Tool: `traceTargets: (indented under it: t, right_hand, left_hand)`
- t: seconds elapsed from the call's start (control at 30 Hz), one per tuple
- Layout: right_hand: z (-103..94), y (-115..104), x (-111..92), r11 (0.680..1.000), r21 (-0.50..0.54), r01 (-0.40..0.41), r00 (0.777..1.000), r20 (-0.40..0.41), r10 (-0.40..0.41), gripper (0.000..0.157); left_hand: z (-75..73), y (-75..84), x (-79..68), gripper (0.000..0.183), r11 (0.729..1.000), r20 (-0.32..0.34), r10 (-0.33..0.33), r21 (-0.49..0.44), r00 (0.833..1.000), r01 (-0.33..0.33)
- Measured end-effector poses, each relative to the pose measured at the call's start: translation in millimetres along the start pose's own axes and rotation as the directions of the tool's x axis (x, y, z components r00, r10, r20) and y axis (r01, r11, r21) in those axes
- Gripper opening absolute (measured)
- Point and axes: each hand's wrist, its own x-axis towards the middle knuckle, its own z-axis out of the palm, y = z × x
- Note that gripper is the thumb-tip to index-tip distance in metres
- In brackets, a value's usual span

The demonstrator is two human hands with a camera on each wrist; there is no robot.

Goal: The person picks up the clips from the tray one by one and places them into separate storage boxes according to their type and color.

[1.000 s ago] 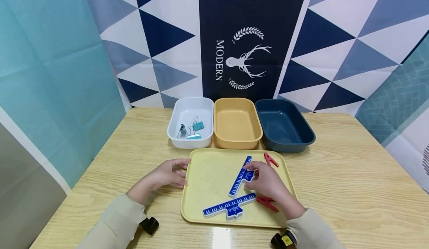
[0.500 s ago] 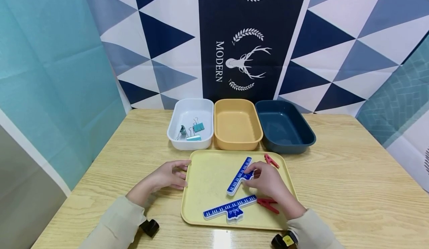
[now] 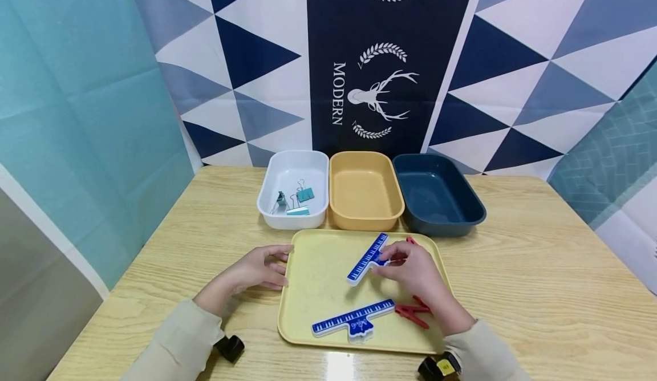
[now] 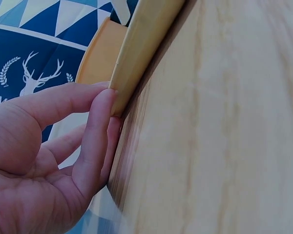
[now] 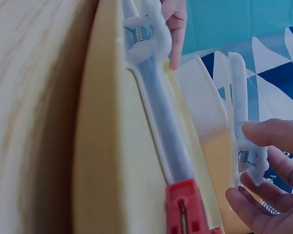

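Observation:
My right hand (image 3: 418, 270) pinches a blue and white sheet-music clip (image 3: 365, 262) with a piano-key print, holding it just above the yellow tray (image 3: 313, 267). From the right wrist view, thumb and fingers grip this clip (image 5: 238, 87) around its spring part. A second sheet-music clip (image 3: 354, 319) lies near the tray's front. One red clothespin (image 3: 410, 315) lies at that clip's right end; another red clothespin (image 3: 411, 240), mostly hidden by my right hand, is at the back right. My left hand (image 3: 256, 268) touches the tray's left rim with fairly straight fingers.
Behind the tray stand a white bin (image 3: 292, 221) with several teal binder clips (image 3: 305, 194), a yellow-orange bin (image 3: 366, 221) and a dark blue bin (image 3: 446, 227). They sit side by side on the wooden table (image 3: 539, 278), against a patterned cloth backdrop.
My right hand has lifted the sheet-music clip off the tray and turned it slightly. My left hand stays at the tray's left rim.

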Motion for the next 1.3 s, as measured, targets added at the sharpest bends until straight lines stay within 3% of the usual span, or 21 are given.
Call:
traceTargets:
  t: [0.47,0.77,1.3]
  right_hand:
    - [-1.5,-5,1,1.0,0.008,-0.029,0.999,-0.022,0.029,0.025]
    - [-5.6,-12,3,0.999,0.033,0.022,0.999,-0.039,-0.021,0.024]
    - [-6.9,-23,6,0.999,0.049,0.018,0.998,-0.054,-0.015,0.026]
  left_hand:
    - [0.2,-1.1,-0.8,0.073,1.0,0.004,0.009,-0.003,1.0,-0.009]
    - [0.1,0.2,0.2,0.072,1.0,0.007,0.002,-0.007,1.0,-0.002]
    - [0.3,-0.5,1.3,0.071,1.0,-0.007,-0.01,-0.006,1.0,0.009]
